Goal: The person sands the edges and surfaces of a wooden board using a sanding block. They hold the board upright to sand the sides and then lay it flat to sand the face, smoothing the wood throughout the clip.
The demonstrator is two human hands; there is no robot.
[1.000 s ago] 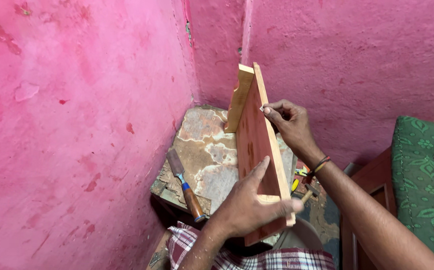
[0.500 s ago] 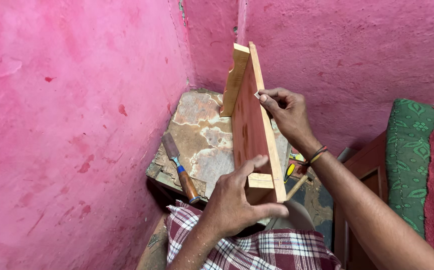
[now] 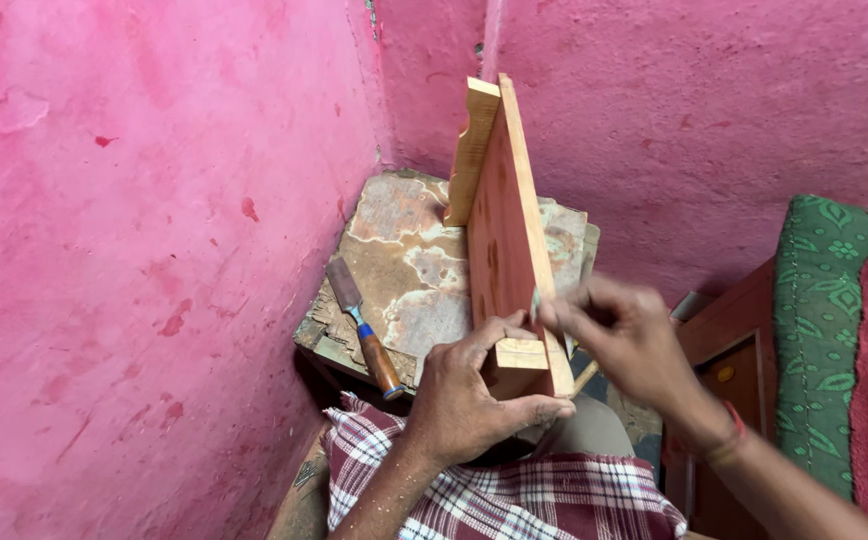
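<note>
I hold a reddish wooden panel (image 3: 499,215) on edge, with a shaped strip of paler wood fixed to its far end. Its near end rests against my lap. My left hand (image 3: 469,395) grips that near end, fingers wrapped over a small wooden block on it. My right hand (image 3: 626,340) is blurred beside the panel's top edge near my left hand, fingers pinched on a thin pencil-like thing whose tip touches the edge. The panel's far end stands on a worn wooden work block (image 3: 409,275).
A chisel (image 3: 364,328) with a brown handle and blue band lies on the block's left side. Pink walls close in on the left and behind. A green patterned cushion (image 3: 819,330) and a wooden cabinet (image 3: 734,345) are at the right. Checked cloth covers my lap.
My right hand has slid from the far part of the panel's top edge toward me, down to the near end beside my left hand. The panel and left hand stay put.
</note>
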